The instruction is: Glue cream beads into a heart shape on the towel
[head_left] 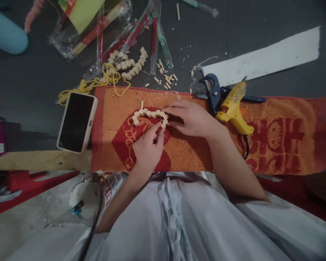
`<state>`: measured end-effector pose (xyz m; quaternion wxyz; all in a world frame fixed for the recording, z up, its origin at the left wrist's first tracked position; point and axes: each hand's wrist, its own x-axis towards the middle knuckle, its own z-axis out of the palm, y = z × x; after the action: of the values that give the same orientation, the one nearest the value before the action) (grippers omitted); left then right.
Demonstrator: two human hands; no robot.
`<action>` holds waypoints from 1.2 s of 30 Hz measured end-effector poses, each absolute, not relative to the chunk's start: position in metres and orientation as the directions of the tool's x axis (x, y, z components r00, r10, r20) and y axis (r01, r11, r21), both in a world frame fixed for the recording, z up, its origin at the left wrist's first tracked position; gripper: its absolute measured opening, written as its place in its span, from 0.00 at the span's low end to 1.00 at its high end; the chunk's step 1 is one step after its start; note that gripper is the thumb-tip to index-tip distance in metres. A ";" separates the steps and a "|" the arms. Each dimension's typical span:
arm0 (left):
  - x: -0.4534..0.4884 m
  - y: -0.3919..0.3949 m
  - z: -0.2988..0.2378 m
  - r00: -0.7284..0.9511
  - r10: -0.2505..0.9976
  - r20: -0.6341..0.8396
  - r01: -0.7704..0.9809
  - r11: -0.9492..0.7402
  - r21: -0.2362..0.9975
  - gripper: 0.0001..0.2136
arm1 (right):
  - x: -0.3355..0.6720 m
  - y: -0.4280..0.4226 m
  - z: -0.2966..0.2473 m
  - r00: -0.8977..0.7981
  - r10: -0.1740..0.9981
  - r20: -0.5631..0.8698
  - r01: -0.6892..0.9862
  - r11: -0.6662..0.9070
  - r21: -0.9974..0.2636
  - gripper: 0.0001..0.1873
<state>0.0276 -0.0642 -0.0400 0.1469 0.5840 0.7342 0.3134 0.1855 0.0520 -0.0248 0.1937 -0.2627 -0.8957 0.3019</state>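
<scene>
A curved strip of short pale wooden sticks [150,113], joined side by side, lies on the orange towel [190,152] over its dark red heart pattern. One stick juts up from the strip's left part. My left hand [149,145] pinches the lower right end of the strip between thumb and forefinger. From the right, my right hand [191,117] closes its fingers on the same end, and the fingertips are partly hidden behind the strip. Beyond the right wrist, a yellow glue gun [235,108] rests on the towel against blue-handled cutters [214,94].
A phone [77,121] lies left of the towel beside yellow cord [108,78]. Further back are more joined stick pieces [137,67], loose stick bits [168,79], and clear plastic tubes [163,43]. A white strip [266,56] lies at the back right, and a blue bottle [5,30] at the far left.
</scene>
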 end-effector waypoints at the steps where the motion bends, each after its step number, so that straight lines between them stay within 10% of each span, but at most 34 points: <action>1: 0.028 -0.064 -0.040 -0.282 0.948 0.149 0.767 0.130 0.628 0.12 | 0.186 0.052 -0.025 -0.786 0.590 0.185 0.356 0.676 -0.645 0.15; 22: 0.027 -0.067 -0.046 -0.197 0.946 0.256 0.850 0.035 0.525 0.11 | 0.186 0.051 -0.030 -0.758 0.623 0.192 0.362 0.647 -0.671 0.13; 36: -0.031 -0.078 -0.010 -0.210 0.957 0.200 0.847 0.076 0.526 0.12 | 0.182 0.037 -0.013 -0.726 0.684 0.069 0.539 0.628 -0.562 0.32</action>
<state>-0.0309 -0.0776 -0.0098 0.0993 0.6206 0.7268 0.2771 0.1821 0.0367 -0.0132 0.1392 -0.3431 -0.8913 0.2617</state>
